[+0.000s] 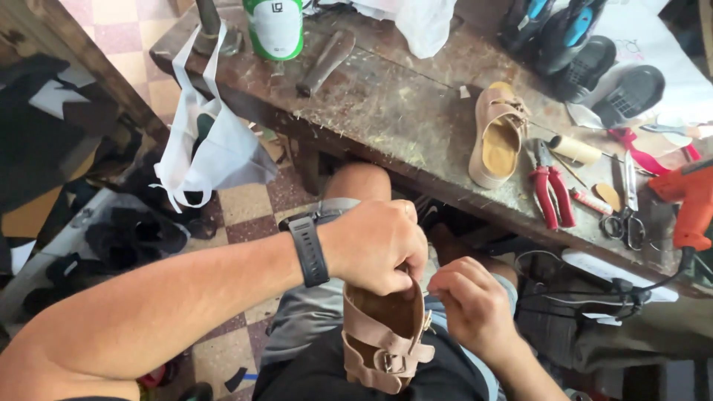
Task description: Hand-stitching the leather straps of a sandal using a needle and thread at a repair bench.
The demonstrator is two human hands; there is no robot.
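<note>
1. There are two tan sandals. One sandal (386,334) is on the person's lap. The other sandal (497,137) lies on the table (386,104).
2. There are two hands. The left hand (371,245) wears one black watch (307,249) on its wrist. It is curled tight around the top end of the lap sandal.
3. The right hand (471,304) is closed in a loose fist, touching the right edge of the same sandal. I cannot tell if it pinches something small.
4. The lap sandal stands almost on end. Its long side runs up and down in the picture. Its two straps and one buckle face us, low down.
5. The table sandal lies flat, open side up. Its long side runs away from the person, leaning a little.
6. On the table there are also one pair of red pliers (551,189), one pair of scissors (625,223) and one orange glue gun (694,200), all close together at the right.
7. The middle of the table is bare. The table edge runs just above the knees, so the hands work in a small gap.
</note>
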